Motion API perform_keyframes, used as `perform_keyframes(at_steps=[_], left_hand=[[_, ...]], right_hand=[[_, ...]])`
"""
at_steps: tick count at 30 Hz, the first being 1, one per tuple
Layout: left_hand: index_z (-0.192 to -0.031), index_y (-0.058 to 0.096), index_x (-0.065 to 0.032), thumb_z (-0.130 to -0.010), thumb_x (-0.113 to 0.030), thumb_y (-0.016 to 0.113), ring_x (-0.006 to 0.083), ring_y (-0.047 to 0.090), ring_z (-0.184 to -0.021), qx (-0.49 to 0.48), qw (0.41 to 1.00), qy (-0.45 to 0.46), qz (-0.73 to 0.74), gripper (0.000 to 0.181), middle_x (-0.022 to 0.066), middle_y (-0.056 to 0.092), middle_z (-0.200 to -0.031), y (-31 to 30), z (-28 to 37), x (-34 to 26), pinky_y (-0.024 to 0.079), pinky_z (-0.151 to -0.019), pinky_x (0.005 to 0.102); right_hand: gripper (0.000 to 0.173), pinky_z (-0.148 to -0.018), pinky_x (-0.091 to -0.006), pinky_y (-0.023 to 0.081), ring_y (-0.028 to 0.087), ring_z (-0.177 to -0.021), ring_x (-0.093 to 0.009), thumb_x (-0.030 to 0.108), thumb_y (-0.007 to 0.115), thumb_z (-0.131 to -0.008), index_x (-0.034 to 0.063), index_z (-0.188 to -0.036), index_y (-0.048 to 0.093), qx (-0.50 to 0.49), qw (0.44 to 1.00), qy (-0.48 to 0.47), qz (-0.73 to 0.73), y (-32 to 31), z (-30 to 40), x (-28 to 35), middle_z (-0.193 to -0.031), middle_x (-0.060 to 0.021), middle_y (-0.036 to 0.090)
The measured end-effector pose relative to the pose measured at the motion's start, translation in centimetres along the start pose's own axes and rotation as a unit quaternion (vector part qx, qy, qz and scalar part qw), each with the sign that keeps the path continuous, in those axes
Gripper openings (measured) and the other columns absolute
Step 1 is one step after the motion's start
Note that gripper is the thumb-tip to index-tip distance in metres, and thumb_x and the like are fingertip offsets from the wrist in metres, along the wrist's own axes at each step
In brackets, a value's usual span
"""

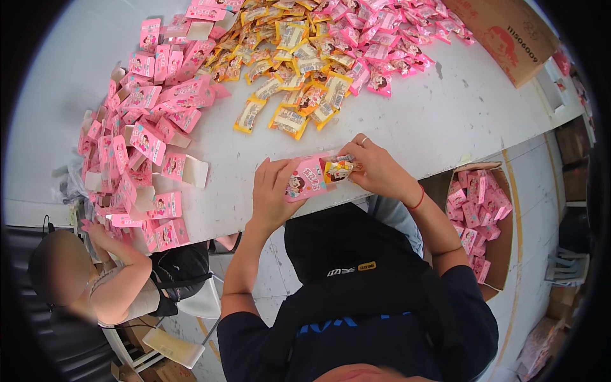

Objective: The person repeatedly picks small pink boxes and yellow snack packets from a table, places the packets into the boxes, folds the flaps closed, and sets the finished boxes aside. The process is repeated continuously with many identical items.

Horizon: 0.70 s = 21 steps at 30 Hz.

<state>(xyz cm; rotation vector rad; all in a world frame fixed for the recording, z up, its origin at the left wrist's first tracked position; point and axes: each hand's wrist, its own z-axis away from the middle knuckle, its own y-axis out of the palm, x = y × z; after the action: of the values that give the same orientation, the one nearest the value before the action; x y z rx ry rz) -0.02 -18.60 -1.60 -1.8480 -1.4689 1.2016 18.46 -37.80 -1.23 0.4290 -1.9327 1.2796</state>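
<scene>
My left hand (pixel 276 193) grips a small pink printed carton (pixel 308 177) near the front edge of the table. At the carton's right end, my right hand (pixel 377 167) pinches a yellow snack packet (pixel 340 169), which sits partly inside the opening. A ring and a red wrist cord show on the right hand and arm. Beyond both hands lies a heap of yellow packets (pixel 291 62), running into pink packets (pixel 379 38) on its right. To the left spreads a pile of pink cartons (pixel 143 138), several with flaps standing open.
A brown cardboard box (pixel 506 38) stands on the table at the far right. Below the table edge, an open cardboard box (pixel 501 248) holds many pink cartons. Another person (pixel 119 281) sits at the left beside the carton pile, near a white chair (pixel 200 301).
</scene>
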Motion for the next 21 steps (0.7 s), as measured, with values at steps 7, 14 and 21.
perform_keyframes(at_steps=[7,14,21], left_hand=[[-0.126,0.054,-0.0104,-0.056,-0.017,0.087,0.0302,0.052,-0.109,-0.069,0.998,0.002,-0.007,0.077,0.0079,0.055,-0.118,1.5,0.2,-0.8,0.039,-0.102,0.0526],[-0.128,0.05,-0.0091,-0.056,-0.018,0.089,0.0314,0.051,-0.11,-0.071,0.997,0.023,0.012,0.083,0.0103,0.054,-0.12,3.0,1.2,-0.6,0.039,-0.102,0.0526],[-0.129,0.043,-0.0043,-0.062,-0.013,0.087,0.0293,0.047,-0.115,-0.188,0.968,-0.143,0.084,0.081,0.0154,0.042,-0.125,4.8,1.1,-4.0,0.039,-0.1,0.0424]], right_hand=[[0.047,-0.077,-0.0337,0.05,0.062,-0.088,-0.024,0.002,0.066,-0.077,0.0035,-0.121,0.049,0.008,0.993,-0.073,-0.094,0.0,-0.6,0.7,-0.112,-0.0125,0.055],[0.046,-0.081,-0.0287,0.052,0.059,-0.1,-0.014,0.004,0.066,-0.086,0.0025,-0.126,0.045,-0.059,0.976,0.04,-0.208,1.9,-0.4,-0.6,-0.113,-0.0113,0.058],[0.053,-0.085,-0.0376,0.051,0.063,-0.104,-0.035,0.004,0.059,-0.083,0.0042,-0.133,0.044,-0.099,0.963,-0.082,-0.237,3.3,0.1,4.0,-0.117,-0.0222,0.06]])
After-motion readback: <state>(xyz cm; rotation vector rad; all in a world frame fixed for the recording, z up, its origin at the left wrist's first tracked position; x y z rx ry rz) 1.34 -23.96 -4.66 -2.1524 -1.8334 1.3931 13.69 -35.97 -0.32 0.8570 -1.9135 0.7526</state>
